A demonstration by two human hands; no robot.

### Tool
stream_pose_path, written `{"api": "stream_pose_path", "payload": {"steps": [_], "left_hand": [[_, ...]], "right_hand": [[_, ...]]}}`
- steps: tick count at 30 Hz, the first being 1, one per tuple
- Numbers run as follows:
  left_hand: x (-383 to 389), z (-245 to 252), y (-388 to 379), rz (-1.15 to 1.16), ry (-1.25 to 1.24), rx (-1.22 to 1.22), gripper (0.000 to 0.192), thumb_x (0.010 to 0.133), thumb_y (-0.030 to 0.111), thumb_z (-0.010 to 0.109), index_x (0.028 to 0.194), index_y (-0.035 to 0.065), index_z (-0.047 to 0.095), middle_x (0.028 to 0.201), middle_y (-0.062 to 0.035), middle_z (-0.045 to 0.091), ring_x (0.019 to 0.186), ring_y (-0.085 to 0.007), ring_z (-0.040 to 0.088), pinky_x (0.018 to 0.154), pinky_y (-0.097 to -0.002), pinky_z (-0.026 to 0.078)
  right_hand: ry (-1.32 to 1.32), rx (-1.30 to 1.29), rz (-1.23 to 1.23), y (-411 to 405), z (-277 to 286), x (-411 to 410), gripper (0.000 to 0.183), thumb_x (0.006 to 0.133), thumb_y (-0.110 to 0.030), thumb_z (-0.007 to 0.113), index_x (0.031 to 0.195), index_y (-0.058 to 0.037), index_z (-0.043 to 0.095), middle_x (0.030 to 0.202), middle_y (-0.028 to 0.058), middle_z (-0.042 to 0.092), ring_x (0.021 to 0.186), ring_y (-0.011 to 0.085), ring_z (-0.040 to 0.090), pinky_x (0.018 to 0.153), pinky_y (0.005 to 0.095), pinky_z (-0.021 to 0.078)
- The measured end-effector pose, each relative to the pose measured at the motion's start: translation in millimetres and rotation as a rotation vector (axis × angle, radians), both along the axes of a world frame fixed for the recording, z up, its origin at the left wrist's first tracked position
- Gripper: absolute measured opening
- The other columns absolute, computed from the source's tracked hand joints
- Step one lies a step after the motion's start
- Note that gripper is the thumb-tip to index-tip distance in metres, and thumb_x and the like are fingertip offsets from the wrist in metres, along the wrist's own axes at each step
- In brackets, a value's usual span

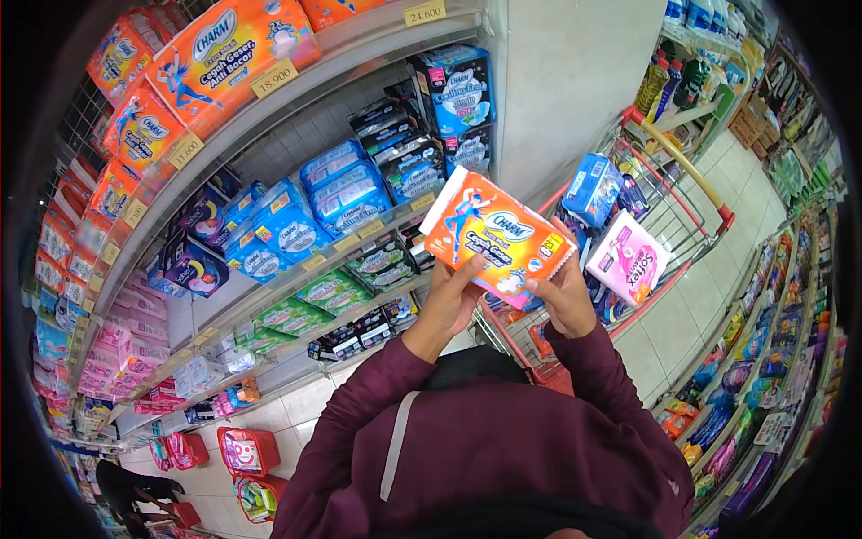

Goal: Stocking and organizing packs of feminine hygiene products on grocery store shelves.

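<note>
An orange Charm sanitary pad pack [495, 239] is held flat in front of me by both hands. My left hand [448, 296] grips its near lower edge, thumb on the front. My right hand [564, 300] holds the right corner, its thumb pressed near the bottom edge. Beyond the pack, to the right, stands a metal shopping cart [687, 232] with a yellow handle and red trim. In it lie a pink-and-white Softex pack [630, 259], a blue pack [592, 191] and several dark packs partly hidden behind my hand.
Curved by the lens, a store shelf [377, 266] with blue Charm packs [286, 229] and green packs [323, 296] runs along the left. Red baskets [248, 451] stand on the tiled floor [306, 404], near a person [131, 488]. More stocked shelves [754, 370] line the right; a pillar [566, 87] rises ahead.
</note>
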State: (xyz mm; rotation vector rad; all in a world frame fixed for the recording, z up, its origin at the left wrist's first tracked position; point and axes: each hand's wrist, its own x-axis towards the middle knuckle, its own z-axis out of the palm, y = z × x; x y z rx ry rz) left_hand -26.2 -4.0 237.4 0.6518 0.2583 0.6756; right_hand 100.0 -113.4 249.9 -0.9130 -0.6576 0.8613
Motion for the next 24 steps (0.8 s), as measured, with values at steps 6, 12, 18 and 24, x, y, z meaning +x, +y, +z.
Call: {"api": "stream_pose_path", "payload": {"steps": [6, 12, 18, 24], "left_hand": [[-23.9, -1.1, 32.0, 0.055, 0.080, 0.225, 0.068, 0.079, 0.027, 0.069, 0.131, 0.0102, 0.030, 0.122, -0.0098, 0.048, 0.116, -0.0210, 0.045, 0.091, -0.0380, 0.043], [-43.7, 3.2, 35.2, -0.105, 0.298, 0.477, 0.076, 0.069, 0.014, 0.078, 0.130, 0.0064, 0.034, 0.122, -0.0068, 0.048, 0.110, -0.0156, 0.048, 0.094, -0.0327, 0.041], [-89.7, 30.3, 36.7, 0.070, 0.302, 0.573, 0.077, 0.062, 0.012, 0.082, 0.125, 0.0041, 0.038, 0.115, -0.0074, 0.052, 0.105, -0.0149, 0.051, 0.090, -0.0308, 0.044], [-158.7, 84.4, 51.6, 0.321, 0.345, 0.873, 0.082, 0.062, 0.017, 0.082, 0.128, 0.0038, 0.035, 0.117, -0.0094, 0.050, 0.109, -0.0164, 0.048, 0.093, -0.0323, 0.040]], "right_hand": [[-0.089, -0.008, 0.046, -11.4, -7.5, 23.0, 0.091, 0.068, -0.004, 0.071, 0.139, -0.0061, 0.014, 0.132, 0.0103, 0.036, 0.124, 0.0215, 0.036, 0.102, 0.0354, 0.0319], [-0.243, -0.011, 0.245, -8.1, -8.5, 17.8, 0.101, 0.065, -0.015, 0.076, 0.141, -0.0052, 0.011, 0.134, 0.0109, 0.035, 0.125, 0.0224, 0.036, 0.103, 0.0367, 0.0306], [-0.249, 0.019, 0.425, 25.5, 19.3, -10.2, 0.105, 0.060, -0.014, 0.080, 0.140, -0.0043, 0.013, 0.130, 0.0116, 0.039, 0.122, 0.0225, 0.040, 0.101, 0.0362, 0.0328], [-0.349, 0.077, 0.682, 91.1, 83.7, -52.0, 0.107, 0.056, -0.014, 0.082, 0.139, -0.0036, 0.015, 0.130, 0.0110, 0.040, 0.121, 0.0207, 0.040, 0.101, 0.0355, 0.0335]]}}
